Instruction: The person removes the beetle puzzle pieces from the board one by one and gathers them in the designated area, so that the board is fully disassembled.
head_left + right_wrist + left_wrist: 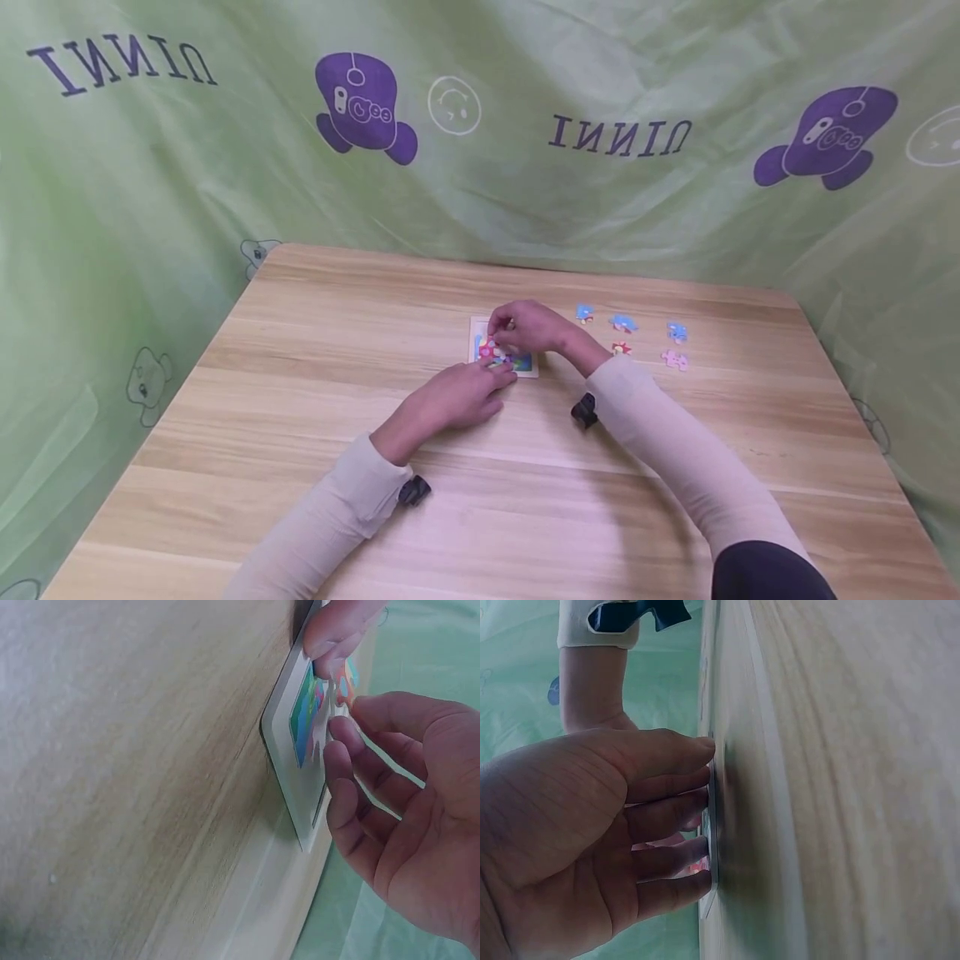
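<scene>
Evidently, the tray (292, 784) was only partly filled: the left hand (461, 396) rested extended there, the right hand (528, 327) pinched a piece (344, 686), and five loose pieces (677, 332) remained on the surface (300, 333).

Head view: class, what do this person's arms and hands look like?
The left sleeve and right sleeve are pale beige; left hand and right hand are bare. Each sleeve has a small black device; a black covering borders the right sleeve.
</scene>
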Motion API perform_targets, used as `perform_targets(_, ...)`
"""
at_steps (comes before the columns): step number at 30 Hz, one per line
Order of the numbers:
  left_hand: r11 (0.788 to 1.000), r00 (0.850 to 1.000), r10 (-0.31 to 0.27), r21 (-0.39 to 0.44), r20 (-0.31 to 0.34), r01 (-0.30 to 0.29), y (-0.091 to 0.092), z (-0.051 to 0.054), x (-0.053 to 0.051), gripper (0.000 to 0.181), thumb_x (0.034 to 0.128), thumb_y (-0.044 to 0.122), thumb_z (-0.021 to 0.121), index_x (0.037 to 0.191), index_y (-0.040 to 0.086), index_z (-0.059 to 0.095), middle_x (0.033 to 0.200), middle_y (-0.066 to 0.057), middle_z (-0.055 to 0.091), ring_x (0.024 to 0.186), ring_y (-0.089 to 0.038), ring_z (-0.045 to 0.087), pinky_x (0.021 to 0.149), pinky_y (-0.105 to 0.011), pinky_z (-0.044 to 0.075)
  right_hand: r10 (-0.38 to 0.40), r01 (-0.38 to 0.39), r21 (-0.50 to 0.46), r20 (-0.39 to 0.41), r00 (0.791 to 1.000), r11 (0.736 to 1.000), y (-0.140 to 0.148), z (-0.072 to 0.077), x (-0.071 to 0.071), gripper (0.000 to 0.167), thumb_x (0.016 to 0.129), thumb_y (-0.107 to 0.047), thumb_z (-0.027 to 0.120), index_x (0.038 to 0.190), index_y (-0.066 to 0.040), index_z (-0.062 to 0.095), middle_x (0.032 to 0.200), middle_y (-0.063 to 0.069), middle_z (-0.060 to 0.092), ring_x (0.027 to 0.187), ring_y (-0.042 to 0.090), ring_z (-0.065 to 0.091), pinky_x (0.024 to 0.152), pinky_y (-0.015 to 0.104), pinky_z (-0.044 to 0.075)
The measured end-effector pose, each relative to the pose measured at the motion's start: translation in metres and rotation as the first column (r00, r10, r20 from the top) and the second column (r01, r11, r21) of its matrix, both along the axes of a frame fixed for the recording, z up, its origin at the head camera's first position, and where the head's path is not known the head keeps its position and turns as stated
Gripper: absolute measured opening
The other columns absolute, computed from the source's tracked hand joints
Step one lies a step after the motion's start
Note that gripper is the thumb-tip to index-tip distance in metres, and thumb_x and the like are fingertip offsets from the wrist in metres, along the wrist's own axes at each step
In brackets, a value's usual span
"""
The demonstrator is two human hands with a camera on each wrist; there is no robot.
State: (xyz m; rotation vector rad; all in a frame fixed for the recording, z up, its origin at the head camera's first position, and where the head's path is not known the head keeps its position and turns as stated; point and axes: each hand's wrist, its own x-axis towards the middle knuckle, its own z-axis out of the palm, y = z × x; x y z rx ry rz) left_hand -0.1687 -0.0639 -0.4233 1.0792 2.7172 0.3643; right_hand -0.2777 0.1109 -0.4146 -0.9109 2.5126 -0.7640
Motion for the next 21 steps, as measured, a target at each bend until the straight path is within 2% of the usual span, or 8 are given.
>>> perform_targets(4, 1.0, 1.0, 0.0, 0.0, -0.007, 0.0, -0.0003, -0.0003, -0.0002, 0.043, 0.1014, 0.017, 0.063, 0.143, 0.007, 0.06, 0.152, -0.01, 0.053, 0.141, -0.031, 0.046, 0.101, -0.051, 0.051, -0.015, 0.015, 0.0, -0.006, 1.0, 1.0, -0.0021, 0.0007, -0.0003, 0.008, 0.095, -0.008, 0.066, 0.097, -0.011, 0.073, 0.097, -0.001, 0.072, 0.093, 0.018, 0.063, 0.092, 0.037, 0.05)
perform_targets(11, 1.0, 1.0, -0.01, -0.001, -0.01, 0.01, 0.0003, 0.0008, 0.0, 0.044, 0.1018, 0.017, 0.063, 0.144, 0.005, 0.06, 0.151, -0.011, 0.053, 0.142, -0.031, 0.045, 0.102, -0.05, 0.05, -0.011, 0.011, -0.002, -0.006, 1.0, 1.0, -0.0043, -0.0002, 0.0003, 0.005, 0.095, -0.006, 0.066, 0.095, -0.008, 0.071, 0.092, 0.001, 0.07, 0.086, 0.017, 0.064, 0.084, 0.034, 0.052)
perform_targets(21, 1.0, 0.999, -0.021, -0.003, -0.04, 0.021, 0.0009, 0.0013, 0.0003, 0.041, 0.1003, 0.015, 0.064, 0.14, 0.004, 0.062, 0.149, -0.012, 0.055, 0.139, -0.031, 0.048, 0.1, -0.05, 0.051, 0.039, -0.043, -0.037, -0.103, 0.994, 0.998, -0.0008, 0.002, 0.0056, 0.007, 0.095, -0.007, 0.066, 0.091, -0.01, 0.071, 0.089, -0.001, 0.07, 0.082, 0.015, 0.062, 0.083, 0.033, 0.052)
